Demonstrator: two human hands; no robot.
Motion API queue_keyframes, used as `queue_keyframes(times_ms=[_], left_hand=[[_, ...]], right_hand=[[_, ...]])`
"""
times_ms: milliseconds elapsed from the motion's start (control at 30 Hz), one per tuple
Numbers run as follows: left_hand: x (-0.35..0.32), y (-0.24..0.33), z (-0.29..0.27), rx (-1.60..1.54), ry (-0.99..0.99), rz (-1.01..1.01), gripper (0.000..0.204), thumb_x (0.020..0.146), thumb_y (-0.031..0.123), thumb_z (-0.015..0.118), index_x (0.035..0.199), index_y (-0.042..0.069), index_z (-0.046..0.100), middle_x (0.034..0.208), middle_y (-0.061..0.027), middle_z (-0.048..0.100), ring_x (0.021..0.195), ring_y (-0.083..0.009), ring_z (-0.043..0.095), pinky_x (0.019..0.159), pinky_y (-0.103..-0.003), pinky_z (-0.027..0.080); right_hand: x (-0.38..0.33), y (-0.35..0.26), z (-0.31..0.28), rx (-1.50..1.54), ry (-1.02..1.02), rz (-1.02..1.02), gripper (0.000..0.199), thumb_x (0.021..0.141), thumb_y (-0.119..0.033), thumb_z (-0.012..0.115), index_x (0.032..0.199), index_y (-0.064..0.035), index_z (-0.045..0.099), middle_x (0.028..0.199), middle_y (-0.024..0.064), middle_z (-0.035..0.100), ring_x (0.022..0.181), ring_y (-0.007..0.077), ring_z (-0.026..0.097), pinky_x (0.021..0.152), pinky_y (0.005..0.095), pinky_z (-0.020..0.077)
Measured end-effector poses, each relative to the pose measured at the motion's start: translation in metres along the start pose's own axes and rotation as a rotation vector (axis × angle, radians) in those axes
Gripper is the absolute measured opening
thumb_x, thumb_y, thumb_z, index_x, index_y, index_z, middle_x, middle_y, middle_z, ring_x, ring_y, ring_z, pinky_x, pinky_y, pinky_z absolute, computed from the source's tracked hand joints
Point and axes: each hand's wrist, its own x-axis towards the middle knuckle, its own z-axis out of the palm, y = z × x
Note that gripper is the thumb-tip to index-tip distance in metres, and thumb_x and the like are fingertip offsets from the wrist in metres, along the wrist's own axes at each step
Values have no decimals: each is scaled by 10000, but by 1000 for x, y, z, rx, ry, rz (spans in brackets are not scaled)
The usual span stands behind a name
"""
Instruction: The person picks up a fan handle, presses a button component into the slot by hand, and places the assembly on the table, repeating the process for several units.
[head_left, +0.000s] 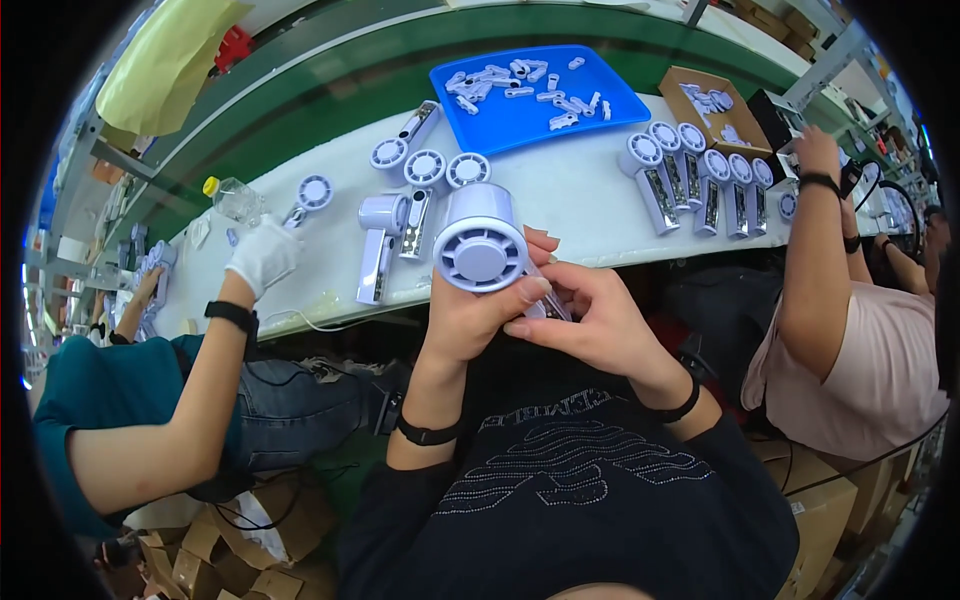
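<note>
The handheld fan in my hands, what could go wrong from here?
1. The fan is held off the table edge over the lap; if the left hand slips, it may drop to the floor.
2. The right hand fingers work a small part at the handle; it could slip loose and fall.
3. A co-worker's gloved hand reaches in close on the left, so elbows could bump.

I'm looking at a factory assembly line, small-appliance type. Long white bench w/ a green conveyor strip running behind it. Blue tray full of small white parts, cardboard box w/ more. Row of identical handheld fan units stood up on the right, loose fan heads mid-bench. Co-workers seated either side, one in a white glove. Cartons stacked under the bench.
</note>
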Motion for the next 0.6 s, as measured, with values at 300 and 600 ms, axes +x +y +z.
queue_keyframes(times_ms=[300,600], left_hand=[[9,0,-10,9,-7,-129,357,846,99,934,1136,-37,776,1248,-168,774,1126,-220,736,955,-394,613],[28,55,-51,454,374,-84,663,816,62,965,1387,-48,646,1143,-112,767,1031,-185,730,888,-339,597]], right_hand=[[8,30,17,157,104,-45,366,920,-69,884,1236,52,745,1014,26,762,898,46,678,769,230,541],[84,12,-19,-383,226,-366,446,920,-227,889,1287,-9,760,1134,81,812,1033,228,768,905,386,609]])
